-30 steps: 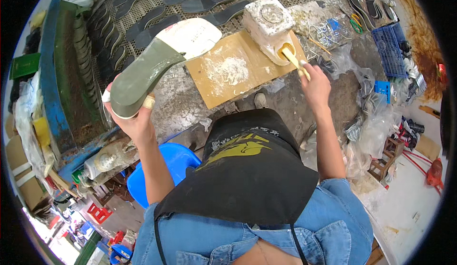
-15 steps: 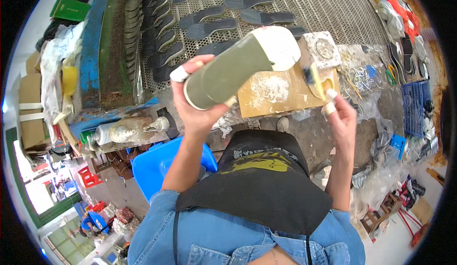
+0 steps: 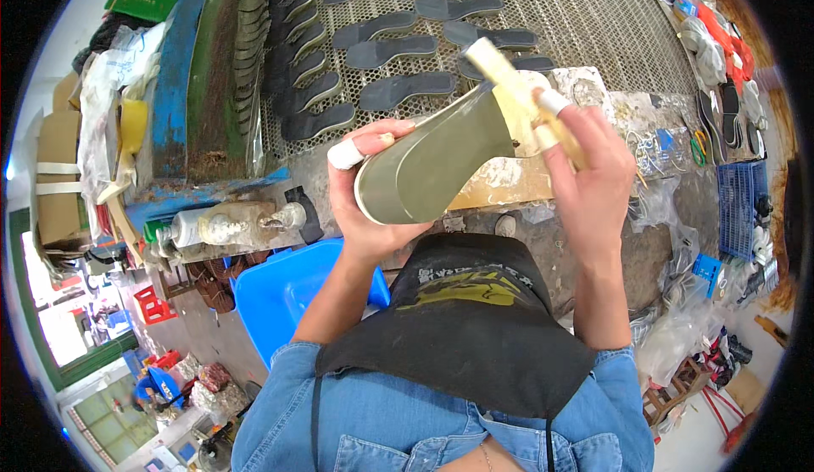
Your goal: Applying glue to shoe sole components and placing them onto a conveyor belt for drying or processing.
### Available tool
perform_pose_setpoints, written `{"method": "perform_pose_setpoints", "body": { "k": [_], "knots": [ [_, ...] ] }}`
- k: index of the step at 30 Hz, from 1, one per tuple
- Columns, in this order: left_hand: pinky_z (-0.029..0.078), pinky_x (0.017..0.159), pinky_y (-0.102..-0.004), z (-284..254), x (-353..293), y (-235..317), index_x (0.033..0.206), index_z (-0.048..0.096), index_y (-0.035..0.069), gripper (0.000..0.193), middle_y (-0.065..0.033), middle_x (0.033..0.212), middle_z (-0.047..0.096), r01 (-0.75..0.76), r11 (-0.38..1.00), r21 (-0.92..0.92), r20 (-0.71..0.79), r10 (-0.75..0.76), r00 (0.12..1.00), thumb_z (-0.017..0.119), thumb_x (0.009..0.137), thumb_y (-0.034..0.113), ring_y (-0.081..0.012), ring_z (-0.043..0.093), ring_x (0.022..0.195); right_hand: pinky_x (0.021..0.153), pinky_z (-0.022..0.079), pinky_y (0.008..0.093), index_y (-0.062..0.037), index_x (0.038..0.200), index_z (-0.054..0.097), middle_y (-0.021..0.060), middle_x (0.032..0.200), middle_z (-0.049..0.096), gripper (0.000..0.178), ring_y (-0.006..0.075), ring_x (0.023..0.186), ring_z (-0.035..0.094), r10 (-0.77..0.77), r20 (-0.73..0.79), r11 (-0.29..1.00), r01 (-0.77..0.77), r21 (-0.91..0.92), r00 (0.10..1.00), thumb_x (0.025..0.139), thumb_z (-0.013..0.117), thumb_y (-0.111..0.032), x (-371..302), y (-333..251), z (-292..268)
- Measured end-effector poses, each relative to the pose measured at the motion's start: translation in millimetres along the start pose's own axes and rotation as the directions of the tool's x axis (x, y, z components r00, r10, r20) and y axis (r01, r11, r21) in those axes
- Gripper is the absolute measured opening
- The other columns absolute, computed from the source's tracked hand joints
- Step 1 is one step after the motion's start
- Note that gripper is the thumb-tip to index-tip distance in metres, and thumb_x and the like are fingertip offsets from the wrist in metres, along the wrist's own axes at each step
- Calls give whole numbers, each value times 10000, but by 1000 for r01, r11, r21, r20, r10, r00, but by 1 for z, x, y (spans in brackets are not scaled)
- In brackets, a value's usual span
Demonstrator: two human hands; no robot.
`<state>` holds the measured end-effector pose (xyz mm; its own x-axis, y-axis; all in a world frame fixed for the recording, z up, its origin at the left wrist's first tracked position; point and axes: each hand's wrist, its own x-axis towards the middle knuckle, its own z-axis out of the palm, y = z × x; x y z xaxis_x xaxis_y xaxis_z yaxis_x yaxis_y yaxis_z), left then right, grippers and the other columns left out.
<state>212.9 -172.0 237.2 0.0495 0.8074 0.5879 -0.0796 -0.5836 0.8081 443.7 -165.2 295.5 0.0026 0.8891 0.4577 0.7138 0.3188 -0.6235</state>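
Presently, in the head view, the left hand (image 3: 366,233) grasps the rounded near end of the green shoe piece (image 3: 437,167), which extends from the palm toward the upper right. The right hand (image 3: 598,154) is closed around a pale brush (image 3: 498,67), somewhat blurred, held across the whitish far end of this piece; whether brush and piece touch, I cannot tell. Cardboard (image 3: 509,186) lies below.
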Motion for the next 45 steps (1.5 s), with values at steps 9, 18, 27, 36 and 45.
{"method": "perform_pose_setpoints", "body": {
  "k": [9,18,27,36,45],
  "knots": [
    [453,979,-441,-8,-2,-4,1231,407,71,803,-201,1246,490,-18,1000,-15,-34,17,999,883,586,113,-282,512,1177,654,444,316,18,1034,660,100,803,589,251,212,716,584,22,58,999,-24,24,998,788,665,-34,4,4,4],
    [462,964,-428,-12,4,-6,1228,433,85,789,-190,1256,495,1,998,-60,-32,-3,999,875,576,53,-276,526,1164,585,387,273,32,944,642,77,761,544,199,161,641,508,14,193,980,-52,192,981,762,668,-43,12,-7,1],
    [468,958,-423,-22,9,-15,1233,412,96,799,-191,1254,492,12,1000,-15,-70,-13,997,869,580,44,-275,529,1159,621,430,309,-5,1070,677,88,767,562,327,183,669,561,-35,252,980,-16,199,967,746,654,-45,26,-8,6],
    [467,958,-426,-35,15,-28,1216,431,95,785,-190,1248,504,67,997,30,-122,-63,991,869,567,45,-282,541,1145,624,430,320,-42,1087,698,90,779,554,362,221,659,546,2,231,997,-20,76,973,728,652,-33,50,1,11],
    [481,945,-411,-47,22,-33,1213,453,88,781,-186,1235,518,45,994,98,-85,-37,996,870,556,25,-274,554,1134,594,419,326,-23,1053,688,102,756,531,349,239,650,547,-50,169,993,67,-94,984,705,680,-52,71,13,34]
  ]
}}
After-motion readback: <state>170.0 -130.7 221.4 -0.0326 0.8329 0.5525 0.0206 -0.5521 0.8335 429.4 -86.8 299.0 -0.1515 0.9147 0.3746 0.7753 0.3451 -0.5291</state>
